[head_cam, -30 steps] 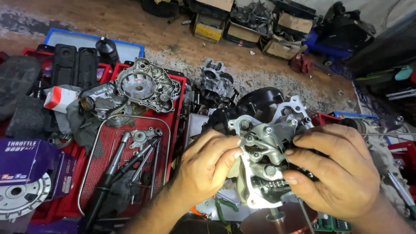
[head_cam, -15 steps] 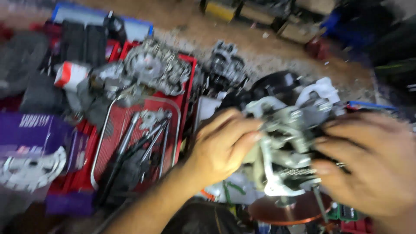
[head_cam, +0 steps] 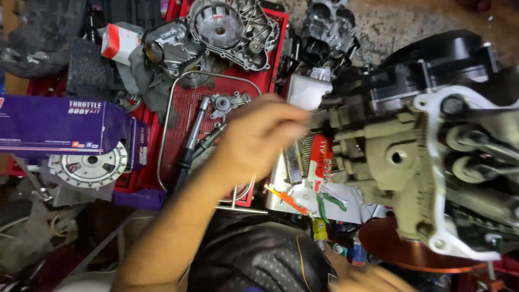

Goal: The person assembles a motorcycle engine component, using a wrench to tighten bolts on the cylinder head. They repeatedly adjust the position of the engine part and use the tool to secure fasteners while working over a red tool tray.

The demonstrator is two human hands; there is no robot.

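Note:
A grey metal engine cylinder head [head_cam: 400, 162] with a white gasket edge and rocker parts fills the right side, close to the camera. It stands over a copper-coloured round disc [head_cam: 400, 251]. My left hand [head_cam: 259, 140] is blurred in the middle, its bunched fingertips at the head's left edge; whether they touch or grip it is unclear. Only a sliver of my right hand [head_cam: 367, 278] shows at the bottom edge, below the head and apart from it. What it holds is hidden.
A red tray [head_cam: 173, 135] on the left carries a bent wire rod, a shock rod [head_cam: 192, 138] and an engine cover [head_cam: 232, 30]. A purple box [head_cam: 59, 124] and a toothed disc [head_cam: 89, 167] lie far left. A carburettor body [head_cam: 330, 27] sits on the floor behind.
The view has dropped closer to the cylinder head. My right hand has come off the head and sunk to the bottom edge. My left hand has slid to the head's left edge.

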